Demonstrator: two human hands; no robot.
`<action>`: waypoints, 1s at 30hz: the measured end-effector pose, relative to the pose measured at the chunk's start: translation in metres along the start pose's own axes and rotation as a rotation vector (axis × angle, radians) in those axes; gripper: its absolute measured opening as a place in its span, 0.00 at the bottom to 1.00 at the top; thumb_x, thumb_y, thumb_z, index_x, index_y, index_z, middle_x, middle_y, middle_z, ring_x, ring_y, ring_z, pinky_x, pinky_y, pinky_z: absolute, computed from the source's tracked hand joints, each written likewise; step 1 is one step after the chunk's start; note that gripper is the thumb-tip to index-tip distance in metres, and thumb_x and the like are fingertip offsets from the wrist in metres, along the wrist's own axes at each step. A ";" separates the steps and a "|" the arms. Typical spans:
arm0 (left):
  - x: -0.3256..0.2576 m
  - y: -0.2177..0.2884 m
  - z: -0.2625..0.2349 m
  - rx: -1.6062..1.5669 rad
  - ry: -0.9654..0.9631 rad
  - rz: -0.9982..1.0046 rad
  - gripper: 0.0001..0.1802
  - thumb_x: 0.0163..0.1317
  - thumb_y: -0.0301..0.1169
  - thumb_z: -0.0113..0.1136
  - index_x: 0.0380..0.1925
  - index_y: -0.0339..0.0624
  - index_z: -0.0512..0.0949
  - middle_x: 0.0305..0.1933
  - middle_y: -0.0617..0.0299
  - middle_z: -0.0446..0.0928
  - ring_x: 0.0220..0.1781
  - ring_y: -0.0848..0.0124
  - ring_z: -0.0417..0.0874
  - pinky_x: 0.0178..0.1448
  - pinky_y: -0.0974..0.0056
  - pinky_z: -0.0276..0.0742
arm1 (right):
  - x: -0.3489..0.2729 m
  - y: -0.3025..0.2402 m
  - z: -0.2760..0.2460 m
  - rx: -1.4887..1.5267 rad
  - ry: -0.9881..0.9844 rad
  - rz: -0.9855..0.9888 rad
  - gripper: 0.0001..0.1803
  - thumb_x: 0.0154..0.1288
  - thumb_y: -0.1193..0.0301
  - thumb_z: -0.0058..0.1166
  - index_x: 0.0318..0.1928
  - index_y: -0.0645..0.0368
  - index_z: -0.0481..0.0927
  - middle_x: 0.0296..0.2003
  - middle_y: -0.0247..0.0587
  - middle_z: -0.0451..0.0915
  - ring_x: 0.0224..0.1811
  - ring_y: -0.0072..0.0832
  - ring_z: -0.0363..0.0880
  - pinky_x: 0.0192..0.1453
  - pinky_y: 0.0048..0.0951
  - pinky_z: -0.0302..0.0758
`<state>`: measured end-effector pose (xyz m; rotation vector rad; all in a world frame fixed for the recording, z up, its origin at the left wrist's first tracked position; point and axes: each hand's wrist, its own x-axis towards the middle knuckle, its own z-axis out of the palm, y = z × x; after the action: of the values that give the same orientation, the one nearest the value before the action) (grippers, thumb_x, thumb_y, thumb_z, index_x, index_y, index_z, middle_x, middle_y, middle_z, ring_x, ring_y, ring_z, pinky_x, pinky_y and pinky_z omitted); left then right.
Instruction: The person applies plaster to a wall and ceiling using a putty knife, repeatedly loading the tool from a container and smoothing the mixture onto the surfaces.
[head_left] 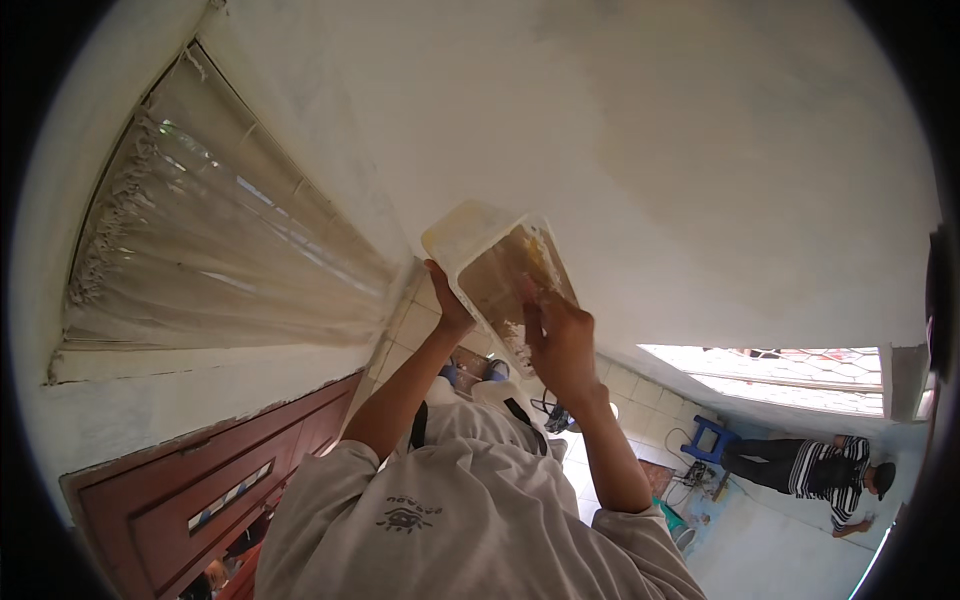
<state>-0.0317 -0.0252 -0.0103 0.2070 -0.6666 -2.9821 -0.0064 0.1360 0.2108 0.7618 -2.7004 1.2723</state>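
A pale rectangular plastic tub (462, 232) is tilted in front of my chest, its open mouth facing me. My left hand (452, 305) grips the tub from its left side, thumb up along the outer wall. White paste (541, 262) clings to the inside of the tub, with yellowish smears near the far corner. My right hand (562, 342) reaches over the near right rim into the tub, its fingers curled together. Whatever they hold is blurred and mostly hidden; a pinkish patch shows beside the fingertips.
A pale wall (720, 200) rises close ahead. To the left are a curtained window (230, 230) and a red-brown door (150, 520). At the right, a person (825, 468) in a striped top stands near a blue stool (708, 440), with cables (685, 485) on the tiled floor.
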 end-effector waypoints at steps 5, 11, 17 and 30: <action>-0.007 -0.012 -0.017 0.002 0.099 0.121 0.53 0.66 0.77 0.26 0.76 0.49 0.56 0.74 0.55 0.63 0.73 0.59 0.67 0.74 0.50 0.67 | -0.001 0.003 -0.005 -0.009 0.082 0.066 0.11 0.67 0.79 0.59 0.50 0.64 0.84 0.38 0.54 0.86 0.34 0.48 0.87 0.36 0.39 0.81; -0.025 -0.024 -0.016 -0.165 0.054 0.076 0.52 0.66 0.77 0.29 0.74 0.48 0.58 0.72 0.55 0.65 0.72 0.59 0.68 0.72 0.51 0.70 | -0.007 0.022 -0.002 0.038 -0.015 0.055 0.12 0.66 0.81 0.59 0.49 0.65 0.84 0.40 0.55 0.86 0.37 0.48 0.87 0.39 0.38 0.81; -0.040 -0.007 0.007 0.040 0.061 0.157 0.51 0.66 0.76 0.32 0.73 0.46 0.59 0.69 0.53 0.67 0.70 0.59 0.71 0.71 0.51 0.71 | -0.002 0.022 0.016 0.027 -0.017 0.016 0.10 0.67 0.81 0.58 0.48 0.66 0.85 0.33 0.52 0.82 0.30 0.40 0.78 0.34 0.35 0.75; -0.053 -0.002 0.010 0.134 0.177 0.182 0.50 0.67 0.75 0.26 0.73 0.48 0.61 0.71 0.56 0.67 0.71 0.59 0.70 0.72 0.51 0.70 | 0.000 0.022 0.038 -0.015 -0.064 0.084 0.15 0.68 0.80 0.55 0.53 0.64 0.83 0.29 0.58 0.81 0.29 0.54 0.82 0.33 0.44 0.76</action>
<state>0.0193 -0.0132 0.0040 0.3918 -0.8165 -2.7096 -0.0104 0.1201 0.1705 0.7056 -2.8177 1.2637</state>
